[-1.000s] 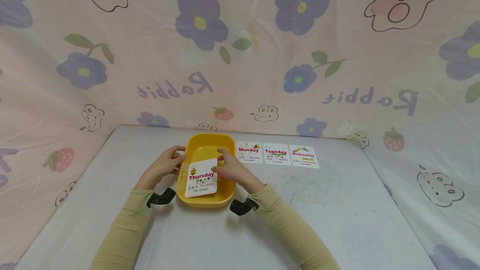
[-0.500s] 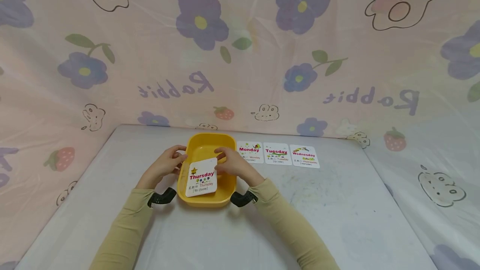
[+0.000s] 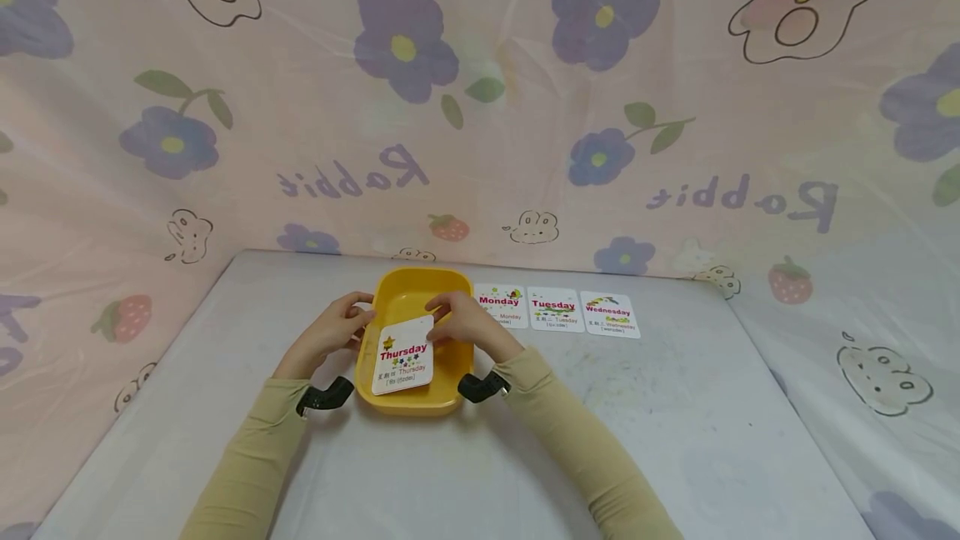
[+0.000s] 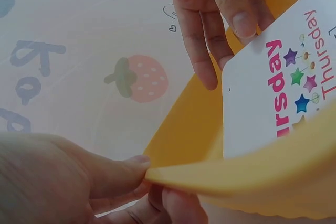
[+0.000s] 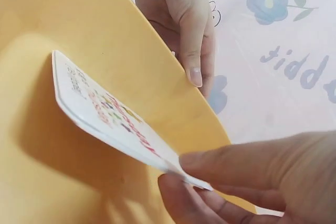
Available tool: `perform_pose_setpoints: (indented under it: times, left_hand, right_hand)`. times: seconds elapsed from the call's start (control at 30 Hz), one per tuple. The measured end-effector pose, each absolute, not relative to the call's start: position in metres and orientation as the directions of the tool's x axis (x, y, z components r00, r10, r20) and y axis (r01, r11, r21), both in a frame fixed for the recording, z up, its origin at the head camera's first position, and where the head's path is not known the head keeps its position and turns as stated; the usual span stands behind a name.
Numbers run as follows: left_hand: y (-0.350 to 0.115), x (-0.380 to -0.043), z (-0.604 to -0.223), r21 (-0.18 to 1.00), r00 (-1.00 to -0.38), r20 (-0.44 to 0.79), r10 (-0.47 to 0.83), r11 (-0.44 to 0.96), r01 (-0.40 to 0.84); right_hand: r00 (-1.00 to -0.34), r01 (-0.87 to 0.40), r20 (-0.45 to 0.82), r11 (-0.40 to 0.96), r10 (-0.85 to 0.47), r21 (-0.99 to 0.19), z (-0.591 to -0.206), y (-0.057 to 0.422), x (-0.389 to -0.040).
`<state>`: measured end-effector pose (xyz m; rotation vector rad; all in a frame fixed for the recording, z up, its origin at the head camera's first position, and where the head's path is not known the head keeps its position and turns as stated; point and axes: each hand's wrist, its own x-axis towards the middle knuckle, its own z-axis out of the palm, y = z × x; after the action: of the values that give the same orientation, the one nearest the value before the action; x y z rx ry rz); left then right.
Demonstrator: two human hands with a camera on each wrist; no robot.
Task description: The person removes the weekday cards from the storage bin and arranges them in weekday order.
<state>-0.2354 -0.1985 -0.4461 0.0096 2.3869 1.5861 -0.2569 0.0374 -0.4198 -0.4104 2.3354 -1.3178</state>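
Note:
In the head view my left hand point(image 3: 328, 333) holds the left side of a yellow plastic tray point(image 3: 452, 380). Its thumb and fingers pinch the rim point(image 4: 181, 178), as the left wrist view shows. My right hand point(image 3: 474, 325) reaches over the tray's right side and pinches the upper right corner of a white Thursday card point(image 3: 405, 367) between thumb and fingers. That card leans inside the tray, its pinched end raised off the bottom in the right wrist view. The card has pink lettering and coloured stars; whether others lie under it is hard to tell.
To the right of the tray a row of white cards lies flat on the white tabletop point(image 3: 675, 423): Monday point(image 3: 501, 303), partly behind my right hand, then Tuesday point(image 3: 555, 307) and Wednesday point(image 3: 611, 312). A flowered cloth point(image 3: 480, 132) hangs behind the table.
My right hand has moved slightly left and further over the tray, still at the card's corner. The left hand and the tray have hardly moved.

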Motion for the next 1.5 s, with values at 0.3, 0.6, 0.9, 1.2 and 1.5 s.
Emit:
perform_pose_setpoints:
  times: [0.3,0.6,0.9,1.2,1.5]
  left_hand:
    - [-0.1988,-0.2351,-0.4447,0.903,-0.964,-0.223,0.148,0.404,-0.147]
    - [-0.1987,-0.2341,-0.4440,0.904,-0.962,-0.228,0.149,0.399,-0.153]
    - [-0.1994,-0.2348,-0.4446,0.905,-0.961,-0.231,0.152,0.395,-0.156]
    - [-0.1999,-0.2349,-0.4460,0.905,-0.960,-0.230,0.158,0.397,-0.151]
    - [-0.2001,-0.2347,-0.4460,0.910,-0.961,-0.223,0.164,0.390,-0.144]
  right_hand:
    - [-0.867,-0.023,-0.223,0.483,-0.446,-0.876,-0.4185,0.0353,-0.2566]
    - [-0.880,-0.038,-0.212,0.508,-0.425,-0.860,-0.4202,0.0344,-0.2547]
    - [-0.889,-0.094,-0.186,0.565,-0.418,-0.819,-0.4245,0.0334,-0.2571]
    - [-0.896,-0.087,-0.187,0.572,-0.403,-0.816,-0.4252,0.0328,-0.2541]
    - [-0.906,-0.108,-0.157,0.574,-0.393,-0.811,-0.4246,0.0335,-0.2523]
